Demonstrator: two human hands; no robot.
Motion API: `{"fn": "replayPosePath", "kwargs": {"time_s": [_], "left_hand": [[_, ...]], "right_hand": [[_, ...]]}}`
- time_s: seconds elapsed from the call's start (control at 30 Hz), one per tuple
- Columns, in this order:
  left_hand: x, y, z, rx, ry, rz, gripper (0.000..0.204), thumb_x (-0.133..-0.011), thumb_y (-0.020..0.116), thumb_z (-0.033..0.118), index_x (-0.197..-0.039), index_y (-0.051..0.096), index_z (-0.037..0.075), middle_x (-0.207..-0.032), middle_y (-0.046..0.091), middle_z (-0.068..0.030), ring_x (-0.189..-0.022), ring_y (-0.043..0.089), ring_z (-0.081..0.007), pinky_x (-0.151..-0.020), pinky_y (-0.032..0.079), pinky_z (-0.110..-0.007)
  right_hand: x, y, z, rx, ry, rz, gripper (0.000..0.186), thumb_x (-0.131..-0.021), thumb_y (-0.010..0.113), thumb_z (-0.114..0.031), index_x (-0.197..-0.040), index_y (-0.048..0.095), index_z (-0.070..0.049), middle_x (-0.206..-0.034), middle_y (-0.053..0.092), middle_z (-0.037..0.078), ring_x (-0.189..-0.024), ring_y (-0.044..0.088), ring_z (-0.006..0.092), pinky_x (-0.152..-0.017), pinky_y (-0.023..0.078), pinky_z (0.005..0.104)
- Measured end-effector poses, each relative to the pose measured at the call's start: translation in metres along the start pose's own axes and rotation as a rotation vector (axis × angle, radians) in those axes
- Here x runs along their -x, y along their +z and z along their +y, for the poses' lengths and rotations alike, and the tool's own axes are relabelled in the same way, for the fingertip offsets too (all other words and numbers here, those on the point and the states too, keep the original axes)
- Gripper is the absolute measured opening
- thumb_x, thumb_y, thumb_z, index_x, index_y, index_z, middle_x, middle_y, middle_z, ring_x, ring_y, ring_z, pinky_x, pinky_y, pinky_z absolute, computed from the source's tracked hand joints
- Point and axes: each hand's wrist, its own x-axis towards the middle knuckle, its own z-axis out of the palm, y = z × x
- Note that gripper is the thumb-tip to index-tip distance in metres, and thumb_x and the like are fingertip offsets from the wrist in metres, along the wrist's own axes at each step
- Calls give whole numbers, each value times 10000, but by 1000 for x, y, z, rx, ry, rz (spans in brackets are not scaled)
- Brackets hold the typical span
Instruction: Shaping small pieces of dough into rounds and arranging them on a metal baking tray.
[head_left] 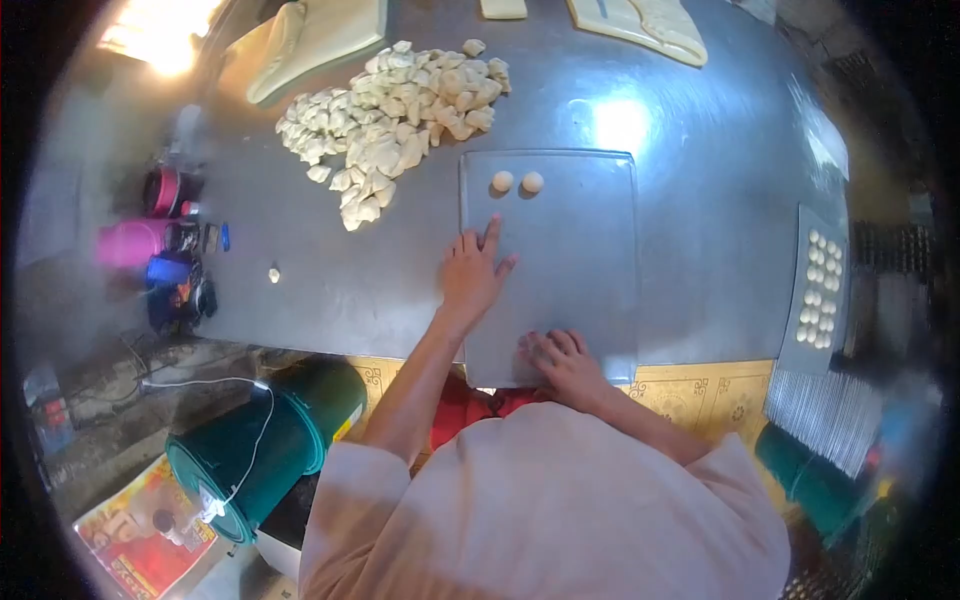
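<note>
Two round dough balls, a left one (502, 181) and a right one (532, 182), rest side by side near the far end of a flat grey baking tray (570, 260). My left hand (473, 272) reaches over the tray's left edge with fingers apart, holding nothing. Its index fingertip points at the left ball and stops just short of it. Over the tray's near end, my right hand (567, 362) is spread with nothing visible in it; whether its palm touches the metal I cannot tell. Beyond my left hand lies a large heap of cut dough pieces (395, 125).
Folded dough sheets (335, 40) lie at the far left, with another sheet (655, 25) at the far right. One stray dough piece (274, 275) sits on the metal table (330, 290). A tray of dough balls (800, 300) is at the right edge. A green bin (270, 450) stands lower left.
</note>
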Motion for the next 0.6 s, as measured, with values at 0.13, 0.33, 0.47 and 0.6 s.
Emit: {"fn": "replayPosePath", "kwargs": {"time_s": [0.13, 0.33, 0.47, 0.6], "left_hand": [[-8, 9, 2, -105, -17, 38, 677, -992, 593, 560, -1573, 474, 234, -1169, 565, -123, -1120, 551, -306, -919, 448, -484], [0, -3, -1, -132, 21, -57, 601, -1017, 548, 581, -1565, 480, 344, -1156, 568, -106, -1138, 553, -292, -893, 465, -504], [-9, -8, -1, 153, 9, -186, 529, -1044, 516, 562, -1522, 540, 336, -1136, 573, -131, -1055, 590, -321, -882, 494, -481], [-17, -8, 4, 364, -148, 108, 506, -1048, 507, 567, -1437, 639, 272, -1071, 576, -164, -971, 615, -362, -883, 507, -442]], "right_hand": [[21, 18, -12, 39, 74, 13, 685, -787, 810, -277, -1428, 593, -172, -1520, 464, 101, -1397, 407, 344, -1178, 283, 554], [26, 21, -8, -49, 50, 72, 649, -822, 784, -267, -1434, 592, -171, -1510, 470, 102, -1383, 416, 339, -1176, 270, 564], [24, 22, -8, -65, 50, 102, 632, -846, 759, -315, -1433, 584, -156, -1498, 476, 117, -1372, 427, 348, -1165, 287, 576], [23, 24, -7, -96, 23, 122, 576, -891, 704, -357, -1409, 588, -131, -1468, 491, 142, -1369, 432, 367, -1152, 308, 597]]}}
